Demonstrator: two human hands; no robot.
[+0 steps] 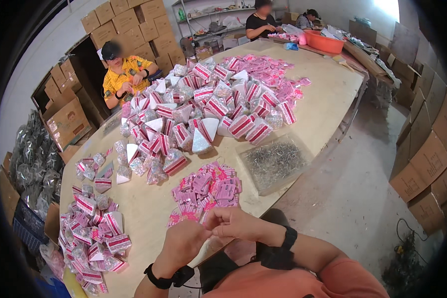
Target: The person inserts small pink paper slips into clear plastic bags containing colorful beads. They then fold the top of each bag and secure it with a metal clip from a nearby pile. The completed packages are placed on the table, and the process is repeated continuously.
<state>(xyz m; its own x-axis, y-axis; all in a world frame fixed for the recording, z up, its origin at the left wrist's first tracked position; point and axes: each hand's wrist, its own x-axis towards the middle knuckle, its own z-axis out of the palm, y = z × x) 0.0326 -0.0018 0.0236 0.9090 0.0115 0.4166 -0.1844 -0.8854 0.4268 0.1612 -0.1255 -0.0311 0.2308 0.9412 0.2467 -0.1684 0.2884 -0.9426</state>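
My left hand (185, 242) and my right hand (237, 223) meet over the near edge of the table, their fingertips pinched together. Both are closed, and whatever lies between the fingers is hidden or too small to name. Just beyond them spreads a loose pile of small pink printed cards (207, 187). To the right of that pile sits a clear shallow tray (243, 158) holding a tangle of thin metal pieces (277, 158). A big heap of clear bags with pink-and-white card tops (203, 107) fills the table's middle.
Another heap of bagged pieces (92, 231) covers the left side of the table (328, 94). More pink packets (268, 72) lie at the far side, near an orange basin (324, 41). A person in yellow (129, 74) and others work across the table. Cardboard boxes (424, 159) line the right.
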